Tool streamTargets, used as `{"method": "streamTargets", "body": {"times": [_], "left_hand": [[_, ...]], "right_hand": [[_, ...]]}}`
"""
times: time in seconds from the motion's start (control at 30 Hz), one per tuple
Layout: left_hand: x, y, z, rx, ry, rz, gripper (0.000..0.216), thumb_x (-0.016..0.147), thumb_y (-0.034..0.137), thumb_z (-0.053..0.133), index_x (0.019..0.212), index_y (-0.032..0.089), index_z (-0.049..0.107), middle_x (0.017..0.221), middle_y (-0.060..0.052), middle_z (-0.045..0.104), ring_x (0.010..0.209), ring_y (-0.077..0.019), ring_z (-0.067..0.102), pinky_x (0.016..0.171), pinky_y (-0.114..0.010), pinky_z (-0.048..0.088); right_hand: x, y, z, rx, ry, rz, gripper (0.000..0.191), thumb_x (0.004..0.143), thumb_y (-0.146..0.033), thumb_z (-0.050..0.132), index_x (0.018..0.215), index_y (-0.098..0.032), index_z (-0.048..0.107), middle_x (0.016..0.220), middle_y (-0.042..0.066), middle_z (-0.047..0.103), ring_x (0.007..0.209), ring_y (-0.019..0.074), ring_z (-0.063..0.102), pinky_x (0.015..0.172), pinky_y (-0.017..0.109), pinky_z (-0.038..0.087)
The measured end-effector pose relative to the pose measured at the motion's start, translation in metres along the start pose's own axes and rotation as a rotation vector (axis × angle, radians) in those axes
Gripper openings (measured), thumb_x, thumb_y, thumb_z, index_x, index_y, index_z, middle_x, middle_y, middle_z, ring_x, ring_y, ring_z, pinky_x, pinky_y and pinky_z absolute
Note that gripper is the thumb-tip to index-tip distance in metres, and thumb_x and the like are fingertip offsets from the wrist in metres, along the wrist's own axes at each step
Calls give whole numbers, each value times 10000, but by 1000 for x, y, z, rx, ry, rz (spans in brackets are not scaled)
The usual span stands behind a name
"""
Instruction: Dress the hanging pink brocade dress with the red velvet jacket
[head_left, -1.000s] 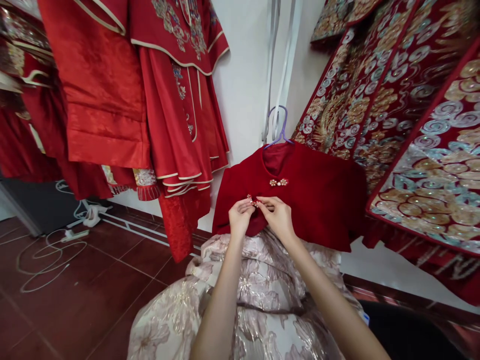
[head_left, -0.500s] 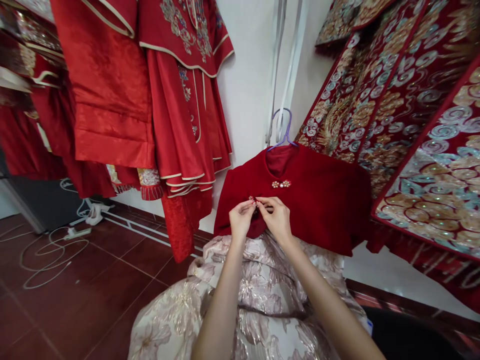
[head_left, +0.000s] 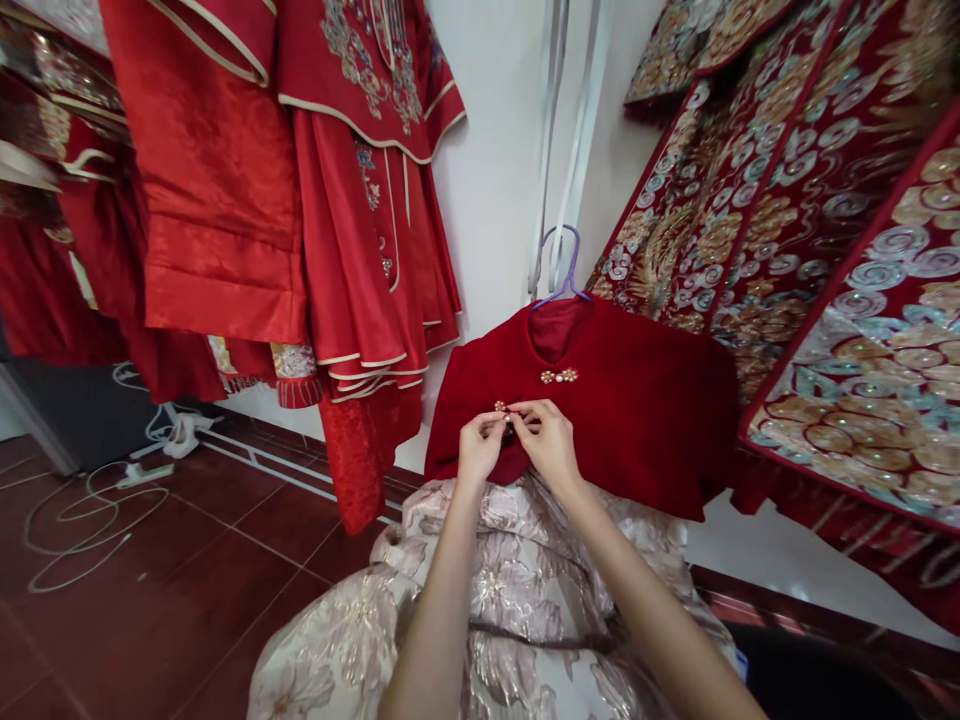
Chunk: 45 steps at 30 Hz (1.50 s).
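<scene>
On the far left, white cables (head_left: 90, 500) lie in loops on the dark red tile floor (head_left: 187, 580). Above them hang shiny red dresses (head_left: 225, 200) with pale trim. One of them has gold sewing on its chest.

In the middle, a red velvet jacket (head_left: 637, 400) hangs on a purple hanger (head_left: 559, 265) in front of the white wall (head_left: 495, 150). Under the jacket is a pale pink skirt (head_left: 517, 590) with shiny flowers on it. The jacket has a pearl clasp (head_left: 559, 376) near the neck, and it is done up. Just below it is a second little clasp (head_left: 502, 408).

The left hand (head_left: 480, 450) is pinching the jacket's front edge at that second clasp. Its fingers are curled in and closed on the cloth and the clasp. The right hand (head_left: 549, 440) is just beside it and touches the same spot. Its fingers are closed in a pinch too, on the other side of the clasp. The two hands meet at the fingertips, right on the front of the jacket. Both bare arms reach up from the bottom of the view, over the pink skirt.

On the right, big red robes (head_left: 825, 250) hang at a slant. They are covered in gold and blue swirls.
</scene>
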<state>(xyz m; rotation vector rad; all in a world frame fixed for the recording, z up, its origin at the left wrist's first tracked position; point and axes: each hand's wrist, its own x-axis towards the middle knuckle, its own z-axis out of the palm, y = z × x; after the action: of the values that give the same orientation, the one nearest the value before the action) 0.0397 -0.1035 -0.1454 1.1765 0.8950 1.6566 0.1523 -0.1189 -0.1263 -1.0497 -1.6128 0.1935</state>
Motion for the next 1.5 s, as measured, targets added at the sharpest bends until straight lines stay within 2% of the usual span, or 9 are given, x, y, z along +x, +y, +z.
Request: {"method": "streamTargets", "body": {"times": [0.23, 0.43, 0.7, 0.87, 0.97, 1.1, 1.27, 1.4, 1.5], "left_hand": [[6, -14, -24, 247, -15, -7, 114, 726, 101, 596, 827, 151, 619, 782, -56, 667, 734, -141, 634, 781, -292, 496], [-14, -6, -48, 536, -260, -175, 329, 477, 91, 758, 772, 176, 640, 784, -11, 594, 638, -119, 560, 691, -241, 480], [-43, 7, 4, 578, -221, 81, 438, 441, 136, 807, 822, 175, 595, 878, -35, 529, 746, -154, 544, 772, -286, 463], [-48, -9, 36, 267, -208, -105, 518, 606, 239, 780, 1056, 134, 546, 846, -48, 596, 682, -119, 563, 684, -265, 473], [-50, -11, 42, 103, -78, -198, 596, 552, 207, 816, 1079, 141, 544, 935, -79, 633, 728, -126, 603, 724, -276, 496], [-58, 8, 42, -218, -354, -173, 392, 629, 227, 764, 990, 166, 622, 1001, -81, 678, 954, -184, 634, 925, -348, 463], [-77, 25, 54, -369, -620, -90, 464, 650, 220, 758, 1086, 177, 606, 1116, -76, 663, 1054, -205, 610, 988, -366, 430], [-97, 23, 71, -115, -783, 34, 331, 685, 291, 746, 964, 138, 656, 1014, -100, 687, 970, -223, 630, 935, -356, 464], [-111, 16, 80, 76, -892, 171, 347, 731, 284, 702, 1058, 177, 659, 1100, -86, 674, 1059, -231, 604, 977, -339, 439]], "right_hand": [[-13, 1, -46, 269, -152, 261, 333, 872, -428, 497, 1053, -179, 625, 986, 76, 680, 754, 145, 680, 703, 303, 586], [-70, 2, -111, 272, -359, 556, 368, 819, -463, 576, 1025, -183, 699, 984, 107, 711, 842, 208, 692, 727, 357, 584], [-84, 23, -103, 367, -308, 709, 509, 691, -412, 732, 1130, -174, 636, 1200, 135, 632, 1032, 239, 645, 792, 382, 571], [-95, 25, -134, 310, -310, 840, 517, 627, -384, 783, 1083, -177, 656, 1144, 137, 658, 1004, 257, 654, 769, 371, 580], [-103, 22, -165, 283, -193, 819, 429, 589, -349, 805, 975, -206, 682, 1074, 121, 683, 946, 274, 668, 707, 367, 587], [-95, 26, -178, 443, 147, 794, 316, 618, -361, 782, 853, -224, 622, 933, 93, 682, 801, 236, 679, 649, 356, 577], [-73, 24, -164, 701, 762, 513, 236, 687, -344, 655, 692, -199, 469, 599, -31, 522, 539, 104, 554, 509, 245, 502], [-73, -3, -173, 763, 781, 420, 208, 687, -299, 573, 569, -205, 430, 428, -56, 390, 347, 59, 327, 315, 204, 224], [-78, -25, -185, 788, 752, 317, 210, 666, -240, 540, 497, -212, 417, 390, -38, 357, 333, 70, 291, 322, 238, 163]]}}
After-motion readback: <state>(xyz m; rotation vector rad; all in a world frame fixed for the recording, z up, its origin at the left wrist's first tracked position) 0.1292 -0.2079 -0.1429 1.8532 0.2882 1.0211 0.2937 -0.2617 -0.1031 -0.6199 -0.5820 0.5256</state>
